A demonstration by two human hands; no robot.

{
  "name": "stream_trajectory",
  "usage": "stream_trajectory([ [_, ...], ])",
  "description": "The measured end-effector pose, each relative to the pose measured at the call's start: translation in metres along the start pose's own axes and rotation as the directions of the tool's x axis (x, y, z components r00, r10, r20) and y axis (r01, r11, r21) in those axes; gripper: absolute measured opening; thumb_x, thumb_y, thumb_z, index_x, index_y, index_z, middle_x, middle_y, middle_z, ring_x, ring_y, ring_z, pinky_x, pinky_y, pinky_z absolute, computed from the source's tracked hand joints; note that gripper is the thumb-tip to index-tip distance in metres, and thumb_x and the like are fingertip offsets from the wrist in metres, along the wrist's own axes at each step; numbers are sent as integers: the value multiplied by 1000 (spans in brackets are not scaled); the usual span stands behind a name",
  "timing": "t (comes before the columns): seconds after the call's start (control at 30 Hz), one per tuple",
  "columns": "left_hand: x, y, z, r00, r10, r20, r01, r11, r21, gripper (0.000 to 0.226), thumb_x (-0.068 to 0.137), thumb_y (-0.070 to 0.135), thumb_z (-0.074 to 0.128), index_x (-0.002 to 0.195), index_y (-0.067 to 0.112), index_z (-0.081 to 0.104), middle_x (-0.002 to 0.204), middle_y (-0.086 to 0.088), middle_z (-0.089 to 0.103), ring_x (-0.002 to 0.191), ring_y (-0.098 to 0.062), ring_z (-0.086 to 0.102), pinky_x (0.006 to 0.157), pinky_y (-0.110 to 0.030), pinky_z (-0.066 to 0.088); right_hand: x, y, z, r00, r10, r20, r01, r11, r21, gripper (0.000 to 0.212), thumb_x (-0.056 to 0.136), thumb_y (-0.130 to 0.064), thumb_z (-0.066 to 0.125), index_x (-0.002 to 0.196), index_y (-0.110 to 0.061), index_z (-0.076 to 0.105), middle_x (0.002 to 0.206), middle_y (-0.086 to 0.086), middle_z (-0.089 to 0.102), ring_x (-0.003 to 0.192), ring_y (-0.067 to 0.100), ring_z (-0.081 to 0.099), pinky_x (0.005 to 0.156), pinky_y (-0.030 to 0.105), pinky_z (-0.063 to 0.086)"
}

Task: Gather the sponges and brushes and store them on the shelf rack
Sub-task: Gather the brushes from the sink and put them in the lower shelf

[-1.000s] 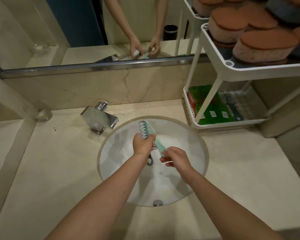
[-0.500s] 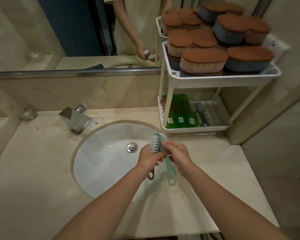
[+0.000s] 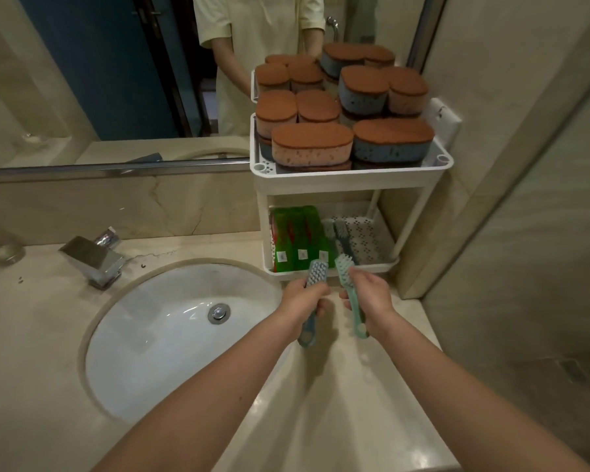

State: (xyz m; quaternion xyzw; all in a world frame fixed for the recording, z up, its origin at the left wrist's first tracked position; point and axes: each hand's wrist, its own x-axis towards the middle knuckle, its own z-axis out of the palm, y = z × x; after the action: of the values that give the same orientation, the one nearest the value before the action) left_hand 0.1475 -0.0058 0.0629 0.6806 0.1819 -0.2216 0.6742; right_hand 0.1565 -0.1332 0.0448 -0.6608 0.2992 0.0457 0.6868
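Observation:
My left hand (image 3: 302, 299) grips a blue-grey brush (image 3: 316, 274) by its handle, bristle head pointing up. Beside it, my right hand (image 3: 368, 298) grips a mint-green brush (image 3: 345, 269) the same way. Both brush heads are just in front of the lower tier of the white shelf rack (image 3: 351, 177). The rack's top tier is stacked with several brown-topped sponges (image 3: 312, 144). On the lower tier lie green packets (image 3: 295, 238) and a dark grey brush (image 3: 343, 235).
A round white sink (image 3: 171, 332) with a metal drain is set in the beige counter on the left, a chrome faucet (image 3: 94, 258) behind it. A mirror runs along the back wall. A beige wall stands right of the rack.
Both hands moved right from over the sink toward the rack. The two brushes, held together before, are now apart, one in each hand.

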Motion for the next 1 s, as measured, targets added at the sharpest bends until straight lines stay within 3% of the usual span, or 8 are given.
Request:
stream_trajectory([
  [0.17, 15, 26, 12, 994, -109, 30, 113, 958, -262, 17, 91, 2, 45, 108, 4, 49, 81, -16, 57, 68, -20, 56, 64, -30, 51, 27, -26, -8, 999, 36, 14, -36, 999, 20, 20, 96, -10, 38, 91, -10, 58, 82, 10, 57, 67, 21, 54, 55, 30, 44],
  [0.3, 31, 41, 18, 995, -98, 26, 102, 945, -310, 43, 93, -6, 37, 134, 4, 41, 115, -19, 57, 86, -22, 61, 73, -31, 55, 55, -39, -8, 997, -19, 80, 21, 999, -25, 44, 96, -2, 38, 139, -9, 47, 123, 16, 60, 87, 23, 61, 64, 30, 50],
  [0.4, 44, 51, 20, 995, -92, 32, 97, 941, -324, 55, 94, -8, 34, 147, 7, 33, 139, -22, 47, 100, -25, 61, 72, -32, 54, 73, -49, -5, 998, -21, 52, 23, 999, -43, 44, 98, -4, 43, 141, -10, 46, 127, 15, 60, 94, 25, 63, 66, 27, 54],
  [0.53, 61, 59, 24, 992, -124, 17, 123, 936, -331, 51, 97, -3, 36, 146, 9, 36, 137, -20, 50, 94, -22, 62, 73, -31, 54, 102, -56, -1, 996, -89, -16, 83, 973, -214, 39, 97, 2, 41, 132, -7, 55, 131, 16, 58, 110, 34, 58, 65, 29, 51],
  [0.63, 69, 62, 28, 990, -135, 34, 138, 924, -356, 47, 97, -1, 39, 143, 7, 39, 136, -20, 50, 93, -22, 62, 75, -31, 53, 122, -57, 5, 989, -146, -3, 130, 884, -449, 33, 98, -3, 38, 124, -3, 59, 130, 18, 59, 118, 33, 55, 94, 36, 48],
  [0.7, 76, 63, 28, 989, -136, 49, 145, 917, -371, 48, 97, -1, 40, 144, 7, 37, 138, -21, 49, 101, -25, 60, 76, -31, 53, 136, -57, 7, 991, -132, -26, 98, 842, -530, 34, 99, -7, 37, 124, -5, 61, 132, 15, 59, 121, 30, 54, 102, 33, 42],
  [0.87, 90, 62, 27, 987, -148, 59, 159, 907, -391, 47, 97, 1, 38, 144, 5, 37, 136, -23, 51, 112, -29, 59, 82, -33, 53, 163, -51, 12, 991, -131, 8, 114, 830, -545, 34, 99, -24, 42, 122, -15, 65, 134, 8, 59, 122, 28, 54, 106, 36, 41],
  [1.0, 100, 61, 29, 986, -162, 45, 166, 895, -415, 46, 98, 0, 34, 143, 7, 39, 132, -22, 53, 106, -27, 58, 88, -37, 49, 174, -48, 16, 990, -143, 8, 130, 873, -470, 29, 98, -25, 46, 114, -21, 69, 124, 7, 65, 114, 28, 59, 100, 37, 47],
])
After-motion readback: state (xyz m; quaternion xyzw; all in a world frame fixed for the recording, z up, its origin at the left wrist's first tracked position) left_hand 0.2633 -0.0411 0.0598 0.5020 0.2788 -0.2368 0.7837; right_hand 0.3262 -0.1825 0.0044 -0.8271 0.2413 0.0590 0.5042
